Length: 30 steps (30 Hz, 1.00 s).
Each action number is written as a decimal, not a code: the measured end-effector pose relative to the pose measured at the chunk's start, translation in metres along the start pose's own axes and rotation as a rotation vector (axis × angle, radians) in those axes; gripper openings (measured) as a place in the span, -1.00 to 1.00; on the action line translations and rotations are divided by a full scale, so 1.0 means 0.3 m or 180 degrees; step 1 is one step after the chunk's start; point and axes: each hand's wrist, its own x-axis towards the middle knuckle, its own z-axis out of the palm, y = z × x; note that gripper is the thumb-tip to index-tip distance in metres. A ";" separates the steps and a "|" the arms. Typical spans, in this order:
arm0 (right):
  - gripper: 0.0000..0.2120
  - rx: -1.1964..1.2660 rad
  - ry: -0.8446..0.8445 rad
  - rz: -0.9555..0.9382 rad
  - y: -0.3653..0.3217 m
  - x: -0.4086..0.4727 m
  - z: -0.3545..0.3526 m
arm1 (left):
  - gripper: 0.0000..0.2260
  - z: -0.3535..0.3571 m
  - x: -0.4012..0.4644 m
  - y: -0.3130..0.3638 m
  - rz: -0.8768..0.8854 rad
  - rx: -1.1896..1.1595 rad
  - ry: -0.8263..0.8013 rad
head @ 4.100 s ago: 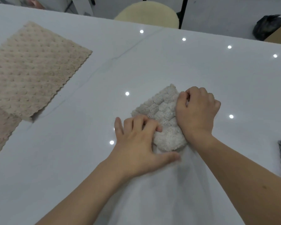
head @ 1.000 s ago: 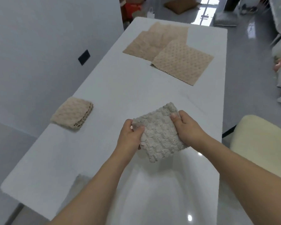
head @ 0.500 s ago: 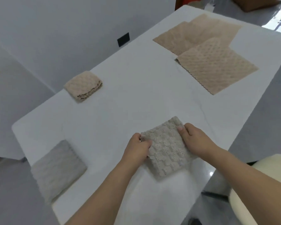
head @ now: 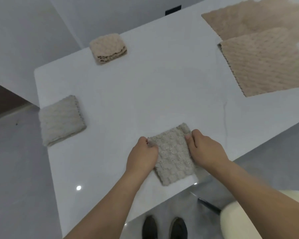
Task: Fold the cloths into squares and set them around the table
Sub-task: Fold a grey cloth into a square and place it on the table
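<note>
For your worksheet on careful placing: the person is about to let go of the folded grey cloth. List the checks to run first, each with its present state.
1. Folded grey textured cloth is square: ok, roughly.
2. Both hands grip its sides, left hand, right hand: ok.
3. It lies wholly on the white table: not ok, the near corner reaches the edge.
4. It is apart from the folded pale grey cloth and the folded beige cloth: ok.
5. Layers underneath aligned: cannot tell.

A pair of dark shoes (head: 165, 227) stands on the glossy grey floor (head: 16, 169) below the table's near edge. A cream padded chair seat (head: 231, 216) sits at lower right. A black wall socket (head: 173, 10) shows above.
</note>
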 end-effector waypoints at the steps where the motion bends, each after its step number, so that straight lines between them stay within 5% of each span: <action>1: -0.68 -0.0035 0.0000 -0.0043 0.001 -0.005 0.001 | -0.87 0.005 -0.008 -0.008 -0.0007 0.0003 0.0010; 12: -0.71 -0.0999 0.1167 -0.0604 0.037 -0.027 0.084 | -0.82 0.070 -0.062 -0.017 0.0242 0.0934 0.0564; 18: -0.62 -0.0389 0.0965 -0.0319 0.065 -0.016 -0.038 | -0.63 0.024 -0.071 0.100 0.0379 0.1035 0.1180; 23: -0.62 -0.0166 0.0738 -0.0472 0.086 0.013 -0.248 | -0.62 -0.027 -0.059 0.267 0.1143 0.1277 0.1095; 30: -0.60 -0.0066 0.0582 -0.0560 0.057 0.129 -0.449 | -0.61 -0.119 0.011 0.439 0.1522 0.1459 0.1097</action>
